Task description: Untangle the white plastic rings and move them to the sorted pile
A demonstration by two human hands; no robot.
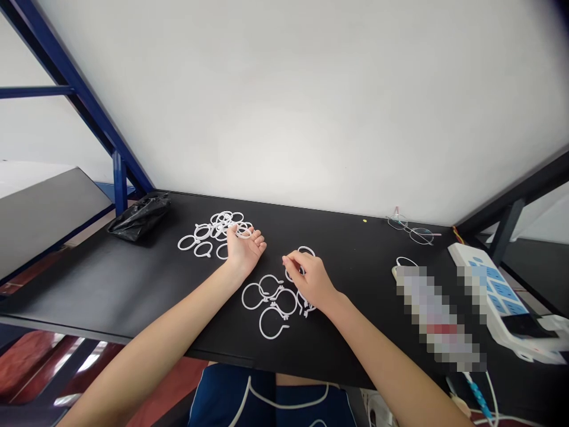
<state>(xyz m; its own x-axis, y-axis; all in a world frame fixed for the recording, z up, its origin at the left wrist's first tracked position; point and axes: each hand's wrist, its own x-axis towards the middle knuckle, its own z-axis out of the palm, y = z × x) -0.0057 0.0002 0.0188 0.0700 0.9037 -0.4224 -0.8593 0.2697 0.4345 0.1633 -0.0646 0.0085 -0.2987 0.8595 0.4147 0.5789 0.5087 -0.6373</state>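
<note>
My left hand is turned palm up beside a pile of white plastic rings, its fingers apart and loosely bent. One ring of that pile overlaps its thumb and fingers; I see no firm grip on it. My right hand is closed in a pinch over the table, with a white ring at its fingers, partly hidden by them. Just behind shows the arc of another ring. Between my forearms lie several white rings with open ends and small clasps; some are partly under my right hand.
The black tabletop meets a white wall. A black plastic bag lies at the back left near the blue metal frame. Eyeglasses, a blurred-out object with a cable and a white power strip are at right.
</note>
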